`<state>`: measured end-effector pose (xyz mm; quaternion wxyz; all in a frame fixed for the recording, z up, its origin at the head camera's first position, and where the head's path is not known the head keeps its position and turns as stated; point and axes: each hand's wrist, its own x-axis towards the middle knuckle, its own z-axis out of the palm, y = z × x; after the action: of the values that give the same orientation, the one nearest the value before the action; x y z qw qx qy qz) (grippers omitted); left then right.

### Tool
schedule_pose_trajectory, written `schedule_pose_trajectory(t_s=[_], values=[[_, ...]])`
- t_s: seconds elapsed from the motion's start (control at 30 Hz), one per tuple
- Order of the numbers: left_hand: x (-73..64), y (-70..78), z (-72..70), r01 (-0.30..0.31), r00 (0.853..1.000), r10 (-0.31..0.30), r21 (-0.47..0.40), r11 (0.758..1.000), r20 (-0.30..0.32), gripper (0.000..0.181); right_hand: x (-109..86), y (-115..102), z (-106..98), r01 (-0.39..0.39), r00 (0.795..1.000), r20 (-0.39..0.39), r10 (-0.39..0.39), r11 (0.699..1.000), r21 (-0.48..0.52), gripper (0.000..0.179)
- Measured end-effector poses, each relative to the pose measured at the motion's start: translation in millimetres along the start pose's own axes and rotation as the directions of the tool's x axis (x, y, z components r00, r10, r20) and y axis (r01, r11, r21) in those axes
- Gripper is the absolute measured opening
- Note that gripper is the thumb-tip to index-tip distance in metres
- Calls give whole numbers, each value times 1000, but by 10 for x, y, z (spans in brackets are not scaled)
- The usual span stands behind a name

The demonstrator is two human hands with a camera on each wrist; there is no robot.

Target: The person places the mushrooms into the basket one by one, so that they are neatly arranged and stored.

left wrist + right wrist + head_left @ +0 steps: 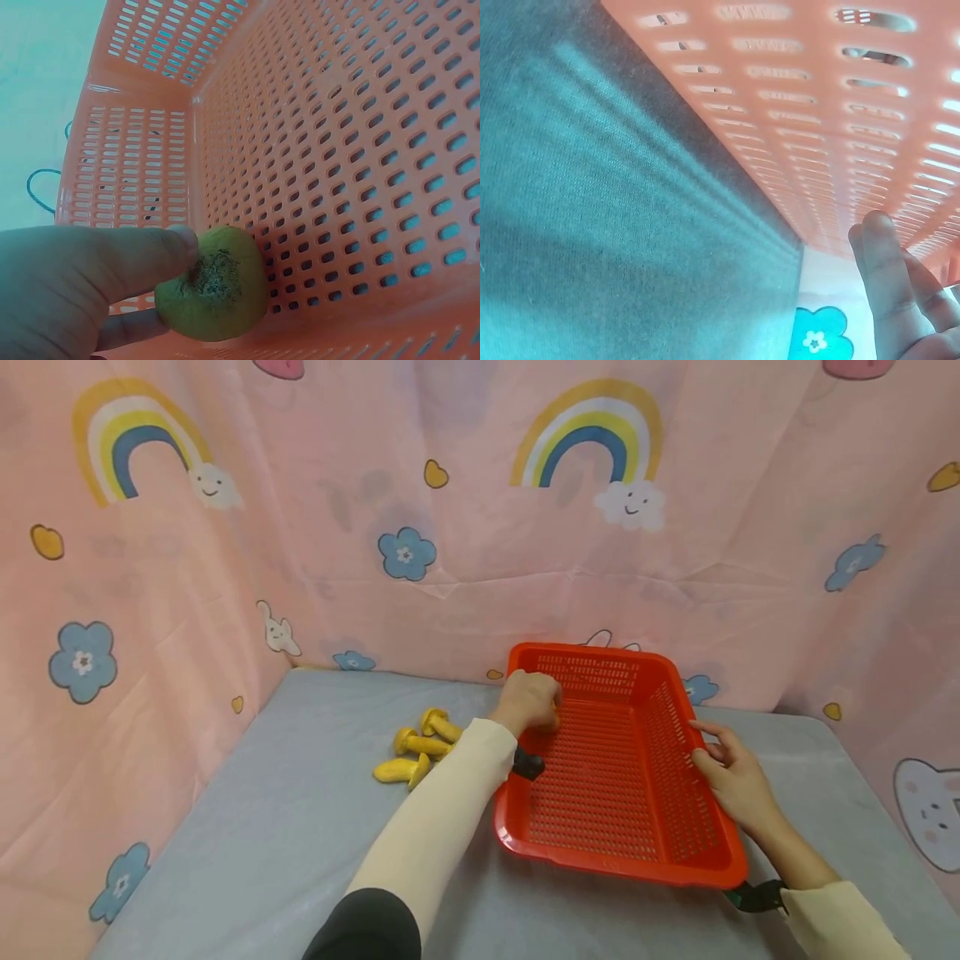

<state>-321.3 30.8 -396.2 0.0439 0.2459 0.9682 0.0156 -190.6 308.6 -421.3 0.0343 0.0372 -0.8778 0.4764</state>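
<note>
1. The left hand (528, 697) reaches into the far left part of the red basket (592, 785), its thumb and fingers pinching a yellow mushroom-shaped piece (217, 289).
2. From the head, fingers hide nearly all of this piece; the left wrist view shows its rounded cap with a dark, rough patch. Whether it touches the basket cannot be told.
3. The right hand (735, 781) is at the basket's right wall, fingers fairly straight, thumb tip at the rim. The right wrist view shows fingers outside the slotted wall, the hand cut off at the lower right corner.
4. Three more yellow mushroom-shaped pieces lie close together on the grey table (247, 810), left of the basket: a far one (440, 724), a middle one (420, 743) and a near one (396, 771). The pale left sleeve (435, 827) crosses in front of them and could conceal others.
5. A black band (367, 927) around the left sleeve is cut off by the near edge; the right sleeve (843, 922) is also cut off there.
6. Behind hangs one pink curtain (322, 543) with two rainbows, two smiling clouds and six blue flowers. Two pink shapes are cropped at its top; a dark mark by the bear's face, far right, is cropped and illegible.
</note>
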Motion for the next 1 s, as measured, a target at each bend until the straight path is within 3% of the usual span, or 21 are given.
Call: schedule_pose_trajectory(t_s=[0.43, 0.63, 0.8, 1.0], values=[[-32, -15, -38, -17, 1000, 17, -124, 992, -3, 26, -7, -9, 4, 0, 1000, -6, 0, 1000, 7, 49], [-32, -43, -42, -23, 999, 14, -256, 966, -39, 25, 1, -24, 14, -10, 1000, -3, 10, 1000, 7, 49], [-42, -68, -84, 0, 1000, -13, -432, 902, -27, 26, 11, -27, 20, -7, 1000, -10, 7, 1000, -2, 49], [-77, -111, -194, -64, 997, 20, -648, 759, -75, 27, 6, -19, 14, -5, 1000, -13, 5, 1000, -6, 48]])
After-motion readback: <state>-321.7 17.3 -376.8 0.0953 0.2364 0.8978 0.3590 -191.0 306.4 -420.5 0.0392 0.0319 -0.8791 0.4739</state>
